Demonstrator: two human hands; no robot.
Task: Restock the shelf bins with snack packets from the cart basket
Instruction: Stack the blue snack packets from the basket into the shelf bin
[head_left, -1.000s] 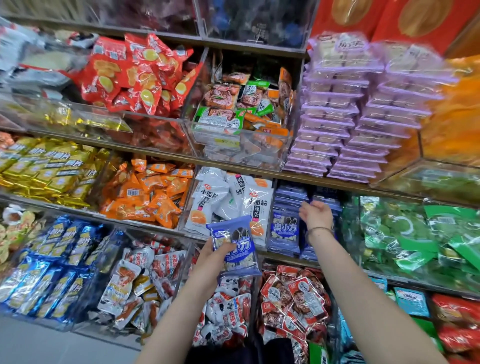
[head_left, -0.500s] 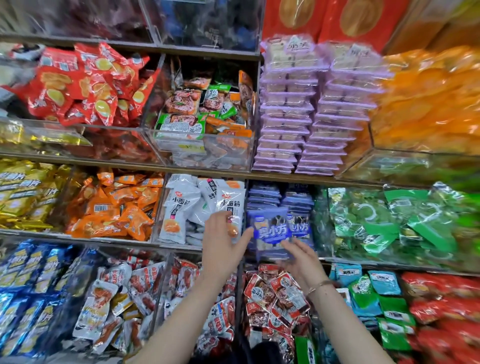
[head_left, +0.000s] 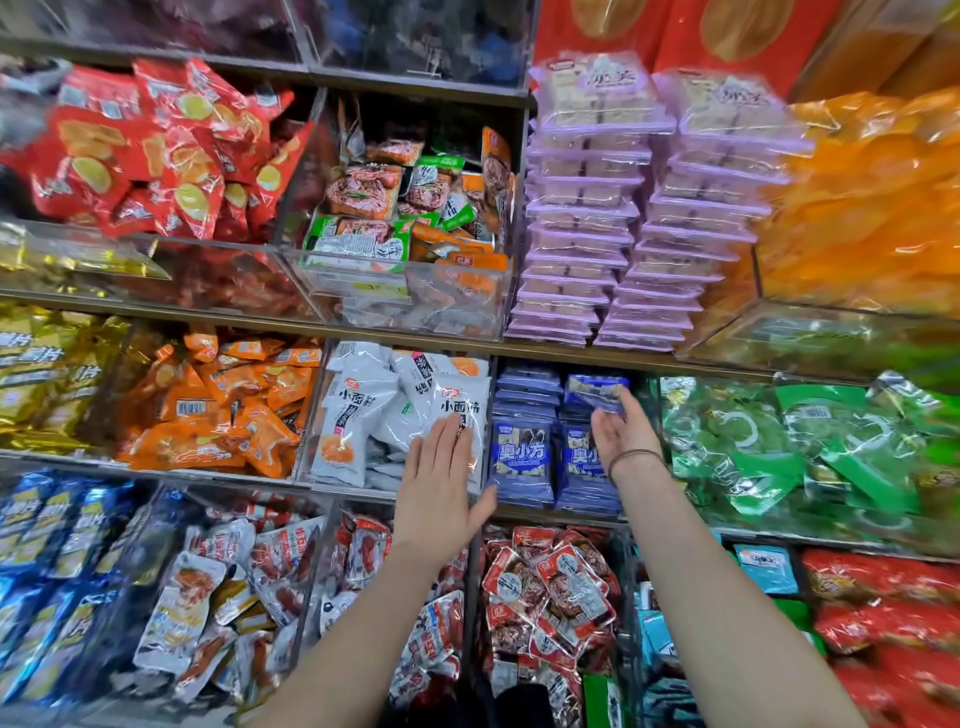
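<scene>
Nearest, two bare forearms rise from the bottom edge across the lowest shelf, whose clear bins hold red-and-white packets (head_left: 550, 587) and, at far left, blue-and-yellow packs (head_left: 31, 571).

Above them the left hand (head_left: 441, 483) is spread flat and wide. Its fingers are straight and close together, its back faces the camera, and it holds nothing. It lies in front of the white packets (head_left: 358, 415) in a middle-shelf bin (whether it touches them or the bin's clear front, I cannot tell).

The right hand (head_left: 621, 436), with a thin bracelet (head_left: 636, 457) on its wrist, reaches into the next bin to the right. Its fingers pinch the lower edge of a blue snack packet (head_left: 595, 389), which sits at the top of the right-hand one of two stacks of matching blue packets (head_left: 522, 462).

On the same shelf, orange packets (head_left: 208, 415) and gold packets (head_left: 41, 374) lie to the left and green packets (head_left: 779, 457) to the right.

Farther up, the top shelf carries red packets (head_left: 156, 145), a bin of mixed green and orange packets (head_left: 405, 208), two tall piles of lilac trays (head_left: 582, 208) and blurred orange bags (head_left: 883, 197).
</scene>
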